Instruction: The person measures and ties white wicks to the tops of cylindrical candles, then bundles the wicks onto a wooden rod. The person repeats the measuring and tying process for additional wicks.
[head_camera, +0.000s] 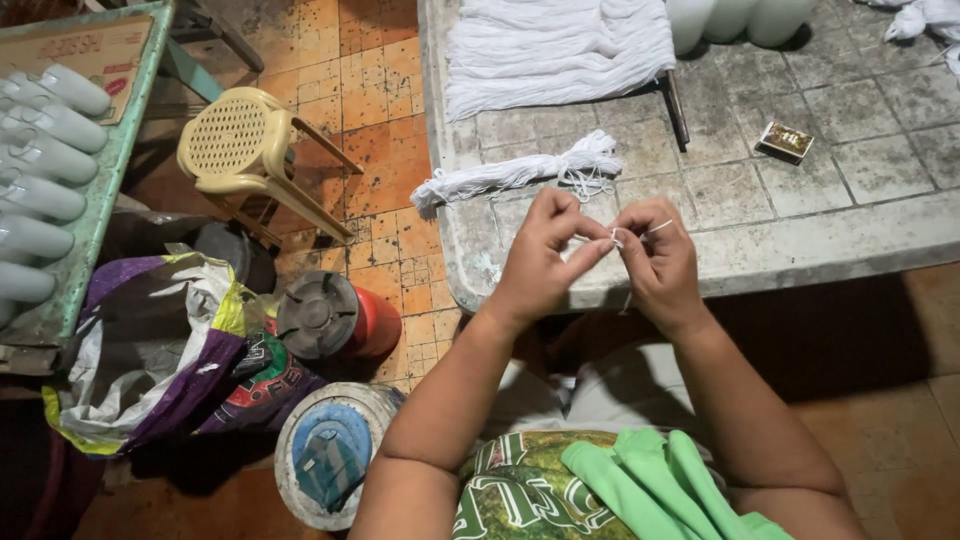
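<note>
My left hand (545, 255) and my right hand (655, 262) meet over the front edge of a grey tiled table (800, 235). Both pinch a short piece of white string (630, 236) between thumb and fingertips, and its ends stick out to the right. Just beyond my hands lies a bundle of white string (520, 172), stretched toward the table's left edge. Farther back a large hank of white cotton strands (555, 45) is spread on the table.
A small yellowish box (786, 140) lies on the table at the right; white cylinders (735, 18) stand at the back. On the floor at left are a cream plastic stool (245, 150), a red container (340, 318), a bucket (325, 455), a sack (170, 350) and white cylinders (45, 160).
</note>
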